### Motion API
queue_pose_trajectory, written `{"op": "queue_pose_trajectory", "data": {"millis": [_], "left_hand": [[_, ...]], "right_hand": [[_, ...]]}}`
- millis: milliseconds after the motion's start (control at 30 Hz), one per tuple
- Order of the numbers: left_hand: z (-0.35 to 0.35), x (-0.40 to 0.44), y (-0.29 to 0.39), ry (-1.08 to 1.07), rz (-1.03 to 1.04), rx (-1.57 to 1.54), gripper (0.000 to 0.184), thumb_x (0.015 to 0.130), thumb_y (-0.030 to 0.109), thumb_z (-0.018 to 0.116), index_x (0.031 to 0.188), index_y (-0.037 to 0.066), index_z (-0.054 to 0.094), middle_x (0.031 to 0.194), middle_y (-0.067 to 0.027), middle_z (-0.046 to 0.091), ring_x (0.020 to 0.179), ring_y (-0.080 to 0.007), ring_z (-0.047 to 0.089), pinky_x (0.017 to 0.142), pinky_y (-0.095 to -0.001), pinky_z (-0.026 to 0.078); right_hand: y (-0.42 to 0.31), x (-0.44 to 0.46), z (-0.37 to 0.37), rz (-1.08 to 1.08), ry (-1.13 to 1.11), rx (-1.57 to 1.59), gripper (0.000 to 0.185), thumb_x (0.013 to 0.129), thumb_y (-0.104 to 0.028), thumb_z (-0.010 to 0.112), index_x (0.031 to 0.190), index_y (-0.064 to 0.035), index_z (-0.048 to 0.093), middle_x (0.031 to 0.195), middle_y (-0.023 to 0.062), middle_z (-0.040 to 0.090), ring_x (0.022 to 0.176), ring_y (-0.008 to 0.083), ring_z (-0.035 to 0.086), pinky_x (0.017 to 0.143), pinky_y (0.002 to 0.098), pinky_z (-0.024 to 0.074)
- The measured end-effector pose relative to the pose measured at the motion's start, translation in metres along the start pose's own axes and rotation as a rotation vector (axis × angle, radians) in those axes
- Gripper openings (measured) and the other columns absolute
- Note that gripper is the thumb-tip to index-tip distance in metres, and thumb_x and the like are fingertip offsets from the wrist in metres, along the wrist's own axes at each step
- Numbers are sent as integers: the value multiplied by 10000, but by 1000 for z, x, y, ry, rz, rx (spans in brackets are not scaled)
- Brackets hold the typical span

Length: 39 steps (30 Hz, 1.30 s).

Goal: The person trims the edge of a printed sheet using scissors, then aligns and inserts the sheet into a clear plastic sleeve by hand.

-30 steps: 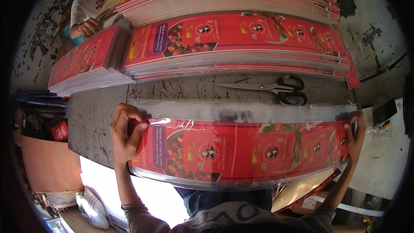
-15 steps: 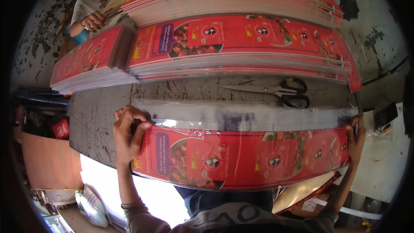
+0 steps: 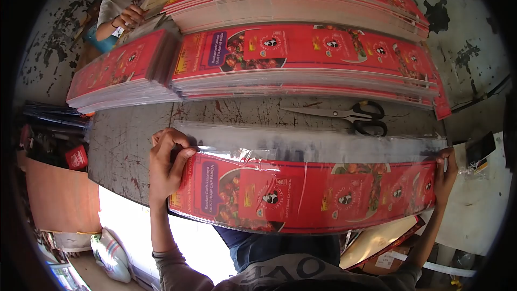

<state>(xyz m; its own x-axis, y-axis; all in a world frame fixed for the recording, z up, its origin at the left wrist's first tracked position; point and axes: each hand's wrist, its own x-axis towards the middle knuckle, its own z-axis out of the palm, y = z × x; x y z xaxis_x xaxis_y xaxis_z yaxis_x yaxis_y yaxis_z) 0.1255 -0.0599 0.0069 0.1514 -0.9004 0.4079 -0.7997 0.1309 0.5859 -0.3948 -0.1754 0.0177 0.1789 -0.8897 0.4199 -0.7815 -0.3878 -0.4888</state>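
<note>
A long red printed sheet [image 3: 301, 194] in a clear plastic sleeve lies across the table's near edge, in front of my body. Clear film of the sleeve [image 3: 323, 145] extends beyond the sheet's far edge. My left hand [image 3: 171, 159] pinches the left end near its upper corner, thumb on top. At the opposite end, my right hand [image 3: 445, 170] grips the right edge, its fingers partly hidden. Black-handled scissors [image 3: 344, 113] lie just beyond the film, blades pointing left.
Stacks of similar red sheets [image 3: 307, 54] fill the far side of the table [image 3: 124, 145], with a shorter stack [image 3: 118, 67] angled at the left. Another person's hand [image 3: 129, 17] is near that stack. A white sack [image 3: 111, 258] sits on the floor at lower left.
My left hand and the sleeve's left end have shifted slightly to the right. My right hand still holds the other end. The view has moved a little.
</note>
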Motion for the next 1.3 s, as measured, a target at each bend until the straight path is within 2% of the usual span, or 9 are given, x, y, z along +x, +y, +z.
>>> {"op": "queue_pose_trajectory", "data": {"millis": [200, 467, 667, 733, 933, 1000, 1100, 1200, 1300], "left_hand": [[1, -1, 0, 7, 40, 3, 110, 746, 78, 595, 750, 58, 487, 678, -54, 540, 634, -195, 490, 784, -322, 297], [-20, -9, 12, 208, 191, -97, 172, 766, 110, 628, 767, 27, 477, 707, -68, 488, 616, -142, 475, 527, -253, 381], [-59, 42, 29, 355, 304, -156, 82, 834, 64, 510, 816, 10, 450, 745, -47, 458, 644, -107, 429, 602, -217, 366], [-68, 90, 35, 337, 221, 48, 87, 830, 52, 518, 874, -3, 468, 777, -54, 517, 680, -115, 483, 631, -221, 387], [-29, 153, 29, 344, 507, 398, 321, 811, 140, 566, 1107, 56, 475, 954, -132, 590, 915, -240, 585, 784, -304, 439], [-16, 128, 52, -25, 268, 389, 424, 804, 204, 579, 1188, 99, 436, 1120, -136, 535, 1072, -280, 510, 886, -360, 399], [2, 106, 33, -271, 220, 517, 501, 805, 280, 568, 1254, 145, 391, 1240, -122, 440, 1191, -290, 389, 995, -427, 284], [19, 104, 5, -225, 214, 629, 524, 809, 351, 537, 1273, 167, 376, 1316, -105, 357, 1248, -298, 291, 1041, -472, 173], [30, 107, -9, -114, 337, 616, 506, 828, 364, 497, 1280, 172, 372, 1331, -106, 345, 1249, -295, 288, 1033, -463, 197]], "right_hand": [[-3, 0, 0, 7, 25, -5, 155, 867, -139, 443, 810, 0, 403, 708, 88, 415, 657, 169, 394, 639, 258, 359], [3, -5, -20, -145, 225, -14, 139, 868, -117, 425, 789, -7, 390, 742, 75, 408, 675, 147, 391, 643, 241, 349], [-9, 60, -54, -89, 287, 22, 121, 883, -107, 434, 812, -19, 392, 736, 12, 367, 676, 88, 331, 629, 195, 296], [-19, 126, -52, -121, 174, 72, 175, 885, -167, 453, 794, -26, 403, 728, 3, 383, 675, 77, 341, 625, 196, 304], [-15, 249, -2, -96, -171, -115, 244, 848, -282, 536, 864, -40, 519, 802, 8, 522, 764, 109, 500, 724, 257, 402], [-40, 248, 20, 39, -284, -13, 254, 839, -296, 549, 890, -47, 535, 851, 14, 549, 803, 125, 521, 754, 263, 406], [-72, 232, 49, -269, -521, -64, 285, 820, -305, 575, 951, -53, 548, 938, 34, 553, 853, 149, 523, 764, 268, 412], [-89, 223, 61, -258, -723, -176, 336, 796, -325, 601, 991, -55, 554, 1001, 60, 548, 898, 160, 521, 765, 271, 422], [-93, 224, 66, -313, -744, -312, 367, 777, -322, 623, 1019, -58, 549, 1017, 73, 549, 900, 168, 527, 760, 284, 434]]}}
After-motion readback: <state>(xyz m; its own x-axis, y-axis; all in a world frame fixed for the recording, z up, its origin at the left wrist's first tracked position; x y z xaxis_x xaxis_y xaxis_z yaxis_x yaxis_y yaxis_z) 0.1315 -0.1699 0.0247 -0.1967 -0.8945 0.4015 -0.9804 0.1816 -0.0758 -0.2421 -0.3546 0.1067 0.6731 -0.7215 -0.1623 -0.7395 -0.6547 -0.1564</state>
